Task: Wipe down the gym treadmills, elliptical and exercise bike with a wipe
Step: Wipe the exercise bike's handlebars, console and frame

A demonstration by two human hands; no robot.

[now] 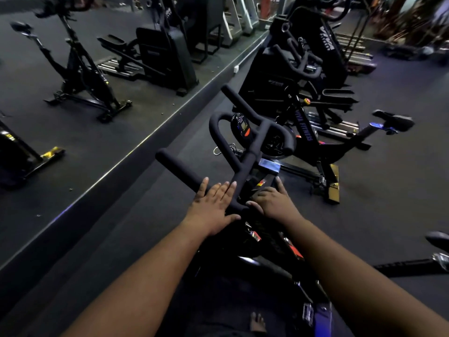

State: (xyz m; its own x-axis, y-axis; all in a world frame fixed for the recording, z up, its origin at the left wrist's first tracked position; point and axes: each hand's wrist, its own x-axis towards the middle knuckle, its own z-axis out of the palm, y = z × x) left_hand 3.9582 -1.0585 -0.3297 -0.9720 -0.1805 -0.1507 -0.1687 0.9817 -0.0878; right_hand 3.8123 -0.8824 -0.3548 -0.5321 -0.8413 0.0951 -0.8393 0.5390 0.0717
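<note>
While both hands sit on the bike, no wipe can be made out in either.
Thing: exercise bike [247, 152] right in front; black foam handlebar [233, 188] runs away from the camera.
Left hand [213, 205]: fingers straight and spread, pressed flat on the near bar.
Right hand [272, 200]: lies over the frame just right of the bar, fingers loosely bent; whether it grips, cannot tell.
Step, likely: wiping the bar.
Do well: wrap the foam, run full length, cover ends and console [240, 124].
Nearby: second bike [323, 137], mirror wall left.
</note>
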